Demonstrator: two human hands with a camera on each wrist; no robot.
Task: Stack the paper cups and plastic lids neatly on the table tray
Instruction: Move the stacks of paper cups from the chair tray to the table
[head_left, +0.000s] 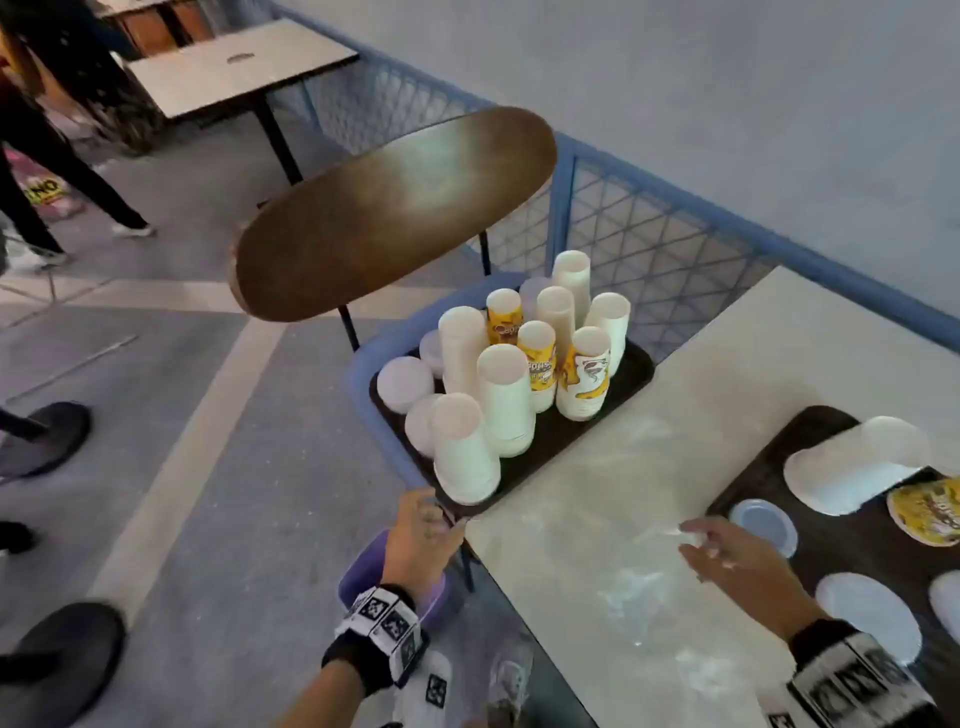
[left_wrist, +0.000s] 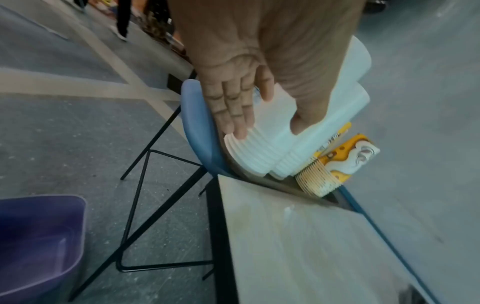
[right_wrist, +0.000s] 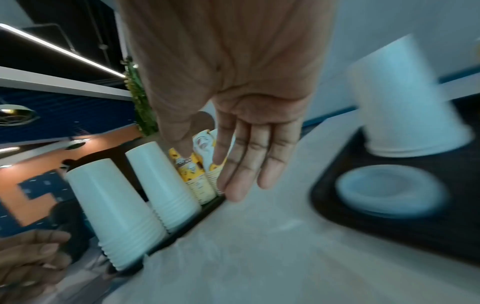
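Observation:
A dark tray on a blue chair seat carries several upside-down stacks of paper cups, white and yellow-printed, with stacks of lids at its left. My left hand is at the tray's near corner; in the left wrist view its fingers lie straight against the base of the nearest white stack. My right hand hovers open over the pale table, fingers straight and holding nothing. A second dark tray at right holds loose lids, a tilted white cup stack and a yellow cup.
The chair's brown backrest rises behind the cup tray. A purple bin stands on the floor below my left hand. A blue mesh railing runs behind the table. People's legs are at the far left.

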